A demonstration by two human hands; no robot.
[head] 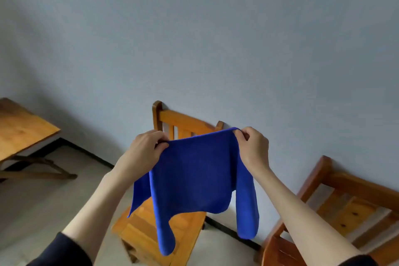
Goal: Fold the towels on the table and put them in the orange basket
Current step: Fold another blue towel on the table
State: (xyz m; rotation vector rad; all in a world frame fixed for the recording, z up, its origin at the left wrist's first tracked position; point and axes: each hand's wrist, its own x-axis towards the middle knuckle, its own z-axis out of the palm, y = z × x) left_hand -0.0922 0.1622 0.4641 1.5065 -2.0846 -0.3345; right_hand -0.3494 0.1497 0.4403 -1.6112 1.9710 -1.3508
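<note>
Towel (194,170), blue, held in mid-air in front of the person, above a wooden chair (164,218) that stands against the wall; no bench surface lies beneath it, and the orange basket is not in view. The left hand (146,149) pinches the upper left corner and the right hand (252,147) pinches the upper right corner, each grip narrow, with thumb and curled fingers holding the cloth. The top edge runs nearly level between the two hands, rising slightly toward the right, so the long axis of the held portion lies left to right, and the cloth hangs downward from it. Loose flaps droop outside each hand, and the lower edge is uneven, with one tongue hanging lowest at the left. Step in hand, as judged: the towel is being spread and squared before a fold, or an early fold is being set. The next move probably calls for bringing the two corners together, or lowering the cloth flat onto the bench, with the hanging flaps kept aligned. A second chair (336,207) stands at the right, and a wooden table (23,129) at the left.
</note>
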